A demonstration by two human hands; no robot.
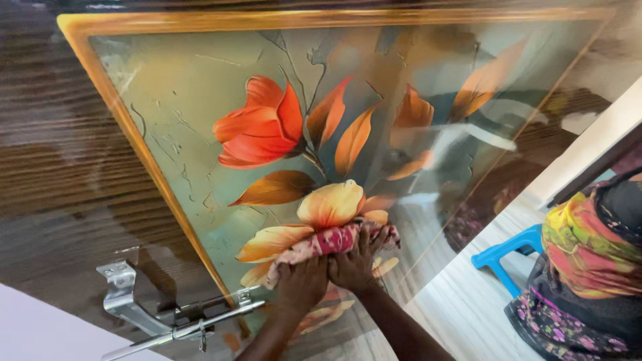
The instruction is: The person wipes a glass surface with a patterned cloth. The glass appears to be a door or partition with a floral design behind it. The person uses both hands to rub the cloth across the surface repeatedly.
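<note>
A glossy panel (200, 87) with a gold border shows painted red and yellow flowers on a pale green ground. Both my hands press a pink and white patterned cloth (321, 242) flat against the panel's lower part, over the yellow flower. My left hand (301, 284) lies on the cloth's left end, my right hand (354, 264) on its right end, fingers spread. The two hands touch side by side.
Dark wood-grain surface (60, 167) surrounds the panel. A metal bracket and handle (167, 317) sits below left. At right, another person in patterned clothing (588, 267) is beside a blue plastic stool (508, 254) on a pale floor.
</note>
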